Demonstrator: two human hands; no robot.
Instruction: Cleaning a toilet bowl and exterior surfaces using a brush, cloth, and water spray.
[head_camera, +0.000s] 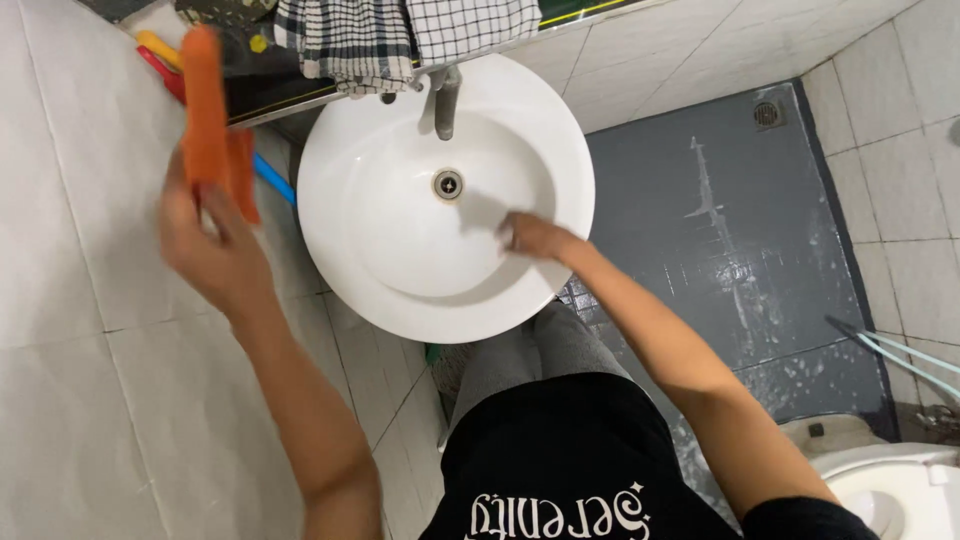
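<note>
Wiping basin with right hand, fingers flat, holding nothing I can see; left hand grips orange cloth. I'd press evenly.

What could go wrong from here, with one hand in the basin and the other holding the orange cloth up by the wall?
1. The floor beside the sink looks wet and streaky; a step sideways could slip.
2. The left hand holds the orange cloth raised and blurred, close to the shelf items; a swing might knock the checked towels down.
3. The right hand works just below the tap; lifting fast could bump it.
</note>
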